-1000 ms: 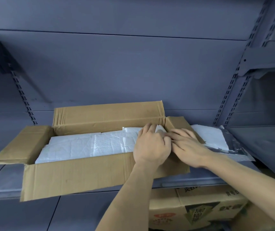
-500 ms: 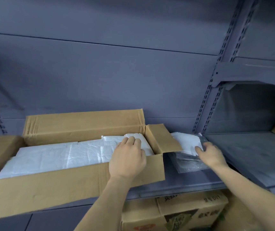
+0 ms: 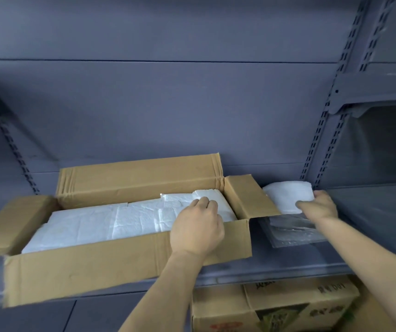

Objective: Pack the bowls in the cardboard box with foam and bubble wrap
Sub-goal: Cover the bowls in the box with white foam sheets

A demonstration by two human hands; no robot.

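— Grey metal shelving point(image 3: 276, 264) fills the view, back panel and slotted uprights the same colour. What's on it?

— An open cardboard box point(image 3: 125, 262), flaps spread, sitting on the shelf. White foam sheets point(image 3: 101, 224) fill it to the top. No bowls show; they may lie under the foam, I can't tell.

— And the hands?

— The left hand point(image 3: 197, 230) reaches over the box's front wall and rests on the foam at its right end, fingers curled downward; whether they pinch the sheet I cannot tell.

— The right?

— The right hand point(image 3: 318, 207) is outside the box, just past the right flap, thumb and fingers clamped on a loose white foam piece point(image 3: 285, 195). Beneath it lies clear bubble wrap point(image 3: 292, 232) on the shelf.

— Anything lower down?

— A printed carton point(image 3: 276, 305) under the shelf.
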